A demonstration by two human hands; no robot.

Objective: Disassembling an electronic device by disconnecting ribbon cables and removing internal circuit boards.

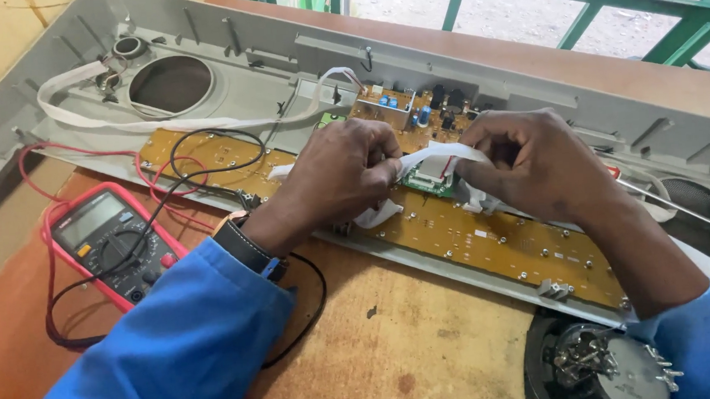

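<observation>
Grey rectangular screen (pixel 92 220) — red multimeter (pixel 111 246); far left

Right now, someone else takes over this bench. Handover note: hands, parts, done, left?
Left hand: pinching the white ribbon cable over the small green board.
Right hand: gripping the same cable's other side.
Grey casing lies open on the table, yellow circuit boards exposed.
Multimeter at left, leads loose.
Loose speaker at the front edge.
Done: casing opened.
Left: cannot tell whether the cable is seated.
</observation>
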